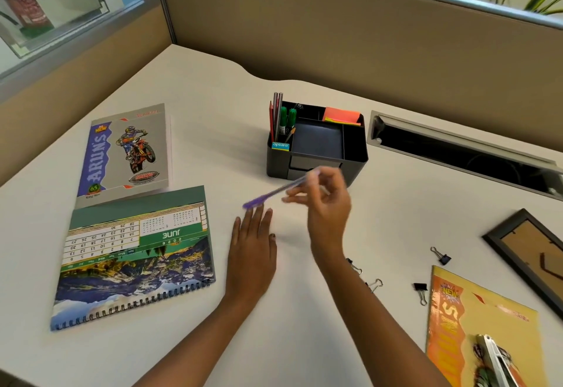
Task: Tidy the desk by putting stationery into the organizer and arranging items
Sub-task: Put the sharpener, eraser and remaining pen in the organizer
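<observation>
A black desk organizer [355, 155] stands at the middle back of the white desk [195, 118]. Its left slot holds pencils, green markers [287, 118] and an eraser box; sticky notes [341, 115] lie at its back right. My right hand [327, 204] pinches a purple pen [274, 193] just in front of the organizer, raised off the desk, the pen pointing left and down. My left hand [253, 246] lies flat on the desk with straight fingers, right below the pen's tip.
A grey notebook [128, 152] and a spiral calendar [137, 258] lie on the left. On the right are several binder clips [420, 290], a yellow notebook [475, 325] with a stapler [496, 359] on it, and a dark picture frame [530, 252]. A cable slot [457, 152] opens behind.
</observation>
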Tool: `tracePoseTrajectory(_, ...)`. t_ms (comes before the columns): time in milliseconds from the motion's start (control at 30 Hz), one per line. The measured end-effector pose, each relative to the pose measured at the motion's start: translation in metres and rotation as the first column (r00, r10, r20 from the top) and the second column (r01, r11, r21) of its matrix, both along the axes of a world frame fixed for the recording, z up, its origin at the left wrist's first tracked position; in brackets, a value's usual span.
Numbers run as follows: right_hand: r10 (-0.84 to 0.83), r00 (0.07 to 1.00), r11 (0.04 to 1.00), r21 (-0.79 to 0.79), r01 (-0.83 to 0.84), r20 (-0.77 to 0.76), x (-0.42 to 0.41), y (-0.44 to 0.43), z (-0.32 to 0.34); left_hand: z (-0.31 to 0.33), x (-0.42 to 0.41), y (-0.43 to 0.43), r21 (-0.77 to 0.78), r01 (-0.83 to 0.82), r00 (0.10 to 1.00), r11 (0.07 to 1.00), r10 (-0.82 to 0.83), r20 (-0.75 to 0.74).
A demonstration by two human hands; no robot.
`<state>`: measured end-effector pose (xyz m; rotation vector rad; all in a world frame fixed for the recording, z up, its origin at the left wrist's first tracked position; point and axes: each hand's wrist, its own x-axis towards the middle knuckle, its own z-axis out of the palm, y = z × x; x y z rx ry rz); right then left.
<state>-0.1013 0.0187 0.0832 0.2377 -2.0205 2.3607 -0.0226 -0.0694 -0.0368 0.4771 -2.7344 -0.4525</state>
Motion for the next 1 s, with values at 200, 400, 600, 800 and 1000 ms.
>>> tracePoseTrajectory(200,-0.321,0.884,0.947,-0.091,0.309,-0.340,-0.060,0.007,0.050,0.006,0.001,0.002,0.035,0.032,0.998,0.999,-0.034,0.048)
tracePoseTrajectory(400,-0.267,0.778,0.862,0.220,0.457,-0.569,-0.141,-0.008,0.050,0.007,0.001,0.001,0.025,0.023,0.998,0.999,-0.025,0.062)
tracePoseTrajectory(600,-0.061,0.852,0.755,0.534,0.380,-0.520,-0.181,-0.028,0.022,0.005,0.001,0.001,0.019,0.017,0.996,1.000,-0.019,0.085)
tracePoseTrajectory(800,0.046,0.910,0.578,0.754,0.312,-0.411,-0.202,-0.039,0.017,0.003,0.000,0.003,0.026,0.010,0.998,1.000,-0.011,0.069)
tracePoseTrajectory(1000,0.031,0.940,0.491,0.825,0.282,-0.339,-0.217,-0.043,0.020,0.003,0.000,0.003,0.021,0.007,0.997,1.000,-0.009,0.080)
